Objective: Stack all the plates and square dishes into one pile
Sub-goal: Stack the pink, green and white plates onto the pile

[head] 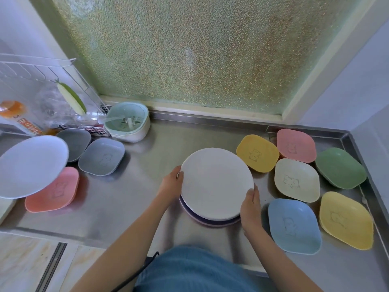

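Both hands grip the white round plate (216,183) by its rim, the left hand (171,184) on its left edge and the right hand (250,205) on its lower right edge, fingers closed around it. The plate sits on, or just above, a small pile (207,221) of round plates near the front edge of the steel counter (134,192); contact cannot be told.

The step in hand looks like seating this plate squarely on the pile. Next, I judge, the hands let go and reach for another piece.

Six square dishes crowd the counter's right end, the blue dish (293,225) and cream dish (296,180) just beside the pile. At the left end lie another white plate (31,165), a pink dish (54,190) partly under it, and two grey dishes (102,155). The counter's middle stays open for reaching.
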Action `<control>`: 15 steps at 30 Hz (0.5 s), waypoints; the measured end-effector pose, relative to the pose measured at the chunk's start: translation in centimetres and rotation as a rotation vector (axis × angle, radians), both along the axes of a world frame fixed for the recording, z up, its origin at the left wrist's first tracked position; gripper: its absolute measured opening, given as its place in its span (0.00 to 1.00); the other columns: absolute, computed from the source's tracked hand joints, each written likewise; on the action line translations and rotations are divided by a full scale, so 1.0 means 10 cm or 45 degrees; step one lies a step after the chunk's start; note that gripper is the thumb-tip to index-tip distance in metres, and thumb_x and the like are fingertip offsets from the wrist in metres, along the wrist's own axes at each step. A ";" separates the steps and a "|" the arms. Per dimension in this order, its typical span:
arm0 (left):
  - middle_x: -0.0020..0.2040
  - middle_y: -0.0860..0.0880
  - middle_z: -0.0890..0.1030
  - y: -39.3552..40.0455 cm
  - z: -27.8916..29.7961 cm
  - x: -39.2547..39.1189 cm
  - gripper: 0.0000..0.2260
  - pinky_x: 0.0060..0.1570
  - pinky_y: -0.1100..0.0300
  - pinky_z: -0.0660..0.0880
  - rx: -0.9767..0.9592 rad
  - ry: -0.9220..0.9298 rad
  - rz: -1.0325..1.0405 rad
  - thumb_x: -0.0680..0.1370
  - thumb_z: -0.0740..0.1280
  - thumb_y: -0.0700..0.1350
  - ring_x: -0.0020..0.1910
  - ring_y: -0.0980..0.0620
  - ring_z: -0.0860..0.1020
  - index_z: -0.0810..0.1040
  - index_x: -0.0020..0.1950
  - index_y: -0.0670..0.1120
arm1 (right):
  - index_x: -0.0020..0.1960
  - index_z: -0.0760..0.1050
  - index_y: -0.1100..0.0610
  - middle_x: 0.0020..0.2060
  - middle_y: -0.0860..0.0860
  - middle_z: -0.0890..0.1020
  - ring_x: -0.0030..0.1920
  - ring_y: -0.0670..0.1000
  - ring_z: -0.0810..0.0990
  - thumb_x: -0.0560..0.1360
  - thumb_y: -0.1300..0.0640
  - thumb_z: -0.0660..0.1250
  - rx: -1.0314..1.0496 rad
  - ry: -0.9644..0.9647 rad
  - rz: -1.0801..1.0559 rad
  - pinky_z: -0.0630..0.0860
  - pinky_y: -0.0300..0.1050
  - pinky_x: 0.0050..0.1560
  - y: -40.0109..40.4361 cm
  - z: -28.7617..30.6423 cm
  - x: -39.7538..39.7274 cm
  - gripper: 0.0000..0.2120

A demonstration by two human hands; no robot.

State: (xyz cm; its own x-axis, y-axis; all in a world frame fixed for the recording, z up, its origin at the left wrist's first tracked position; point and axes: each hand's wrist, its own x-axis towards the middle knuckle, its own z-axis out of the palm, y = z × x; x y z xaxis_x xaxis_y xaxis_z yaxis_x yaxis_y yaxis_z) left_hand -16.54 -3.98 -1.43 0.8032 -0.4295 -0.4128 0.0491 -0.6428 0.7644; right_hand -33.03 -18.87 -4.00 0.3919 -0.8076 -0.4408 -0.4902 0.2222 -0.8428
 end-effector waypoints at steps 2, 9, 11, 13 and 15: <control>0.49 0.47 0.78 0.12 -0.01 0.04 0.14 0.51 0.54 0.72 0.003 -0.011 0.045 0.81 0.54 0.45 0.50 0.43 0.77 0.73 0.64 0.47 | 0.74 0.56 0.49 0.72 0.51 0.65 0.71 0.53 0.63 0.82 0.50 0.45 -0.016 -0.009 0.030 0.59 0.54 0.72 0.08 0.01 0.10 0.21; 0.49 0.44 0.80 0.93 0.01 0.40 0.13 0.50 0.51 0.72 0.101 -0.093 0.287 0.81 0.53 0.45 0.48 0.42 0.76 0.75 0.58 0.45 | 0.74 0.57 0.50 0.71 0.51 0.67 0.69 0.54 0.66 0.82 0.52 0.45 0.000 -0.050 0.189 0.61 0.52 0.71 0.74 -0.01 0.69 0.21; 0.46 0.40 0.80 1.17 0.01 0.51 0.13 0.46 0.50 0.73 0.152 -0.113 0.337 0.80 0.53 0.45 0.44 0.41 0.76 0.75 0.51 0.42 | 0.74 0.57 0.51 0.72 0.51 0.66 0.70 0.54 0.65 0.82 0.51 0.45 0.003 -0.056 0.208 0.61 0.54 0.71 0.96 -0.05 0.87 0.21; 0.42 0.40 0.79 1.39 0.01 0.61 0.12 0.42 0.52 0.70 0.212 -0.124 0.368 0.80 0.52 0.44 0.42 0.40 0.75 0.74 0.47 0.42 | 0.74 0.57 0.50 0.71 0.51 0.67 0.69 0.54 0.66 0.82 0.51 0.46 0.004 -0.073 0.224 0.62 0.55 0.71 1.16 -0.07 1.03 0.21; 0.43 0.43 0.79 1.60 0.01 0.71 0.13 0.43 0.52 0.70 0.218 -0.139 0.390 0.80 0.52 0.45 0.44 0.40 0.75 0.75 0.51 0.44 | 0.75 0.57 0.49 0.71 0.50 0.67 0.69 0.54 0.67 0.82 0.51 0.46 0.017 -0.075 0.238 0.62 0.54 0.71 1.36 -0.08 1.15 0.21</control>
State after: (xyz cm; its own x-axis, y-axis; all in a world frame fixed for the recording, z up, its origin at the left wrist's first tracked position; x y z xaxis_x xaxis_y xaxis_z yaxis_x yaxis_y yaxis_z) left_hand -9.44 11.98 -1.32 0.9272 -0.0943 -0.3626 0.1831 -0.7302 0.6582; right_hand -21.49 -5.29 -4.77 0.5601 -0.7126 -0.4226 -0.4737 0.1430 -0.8690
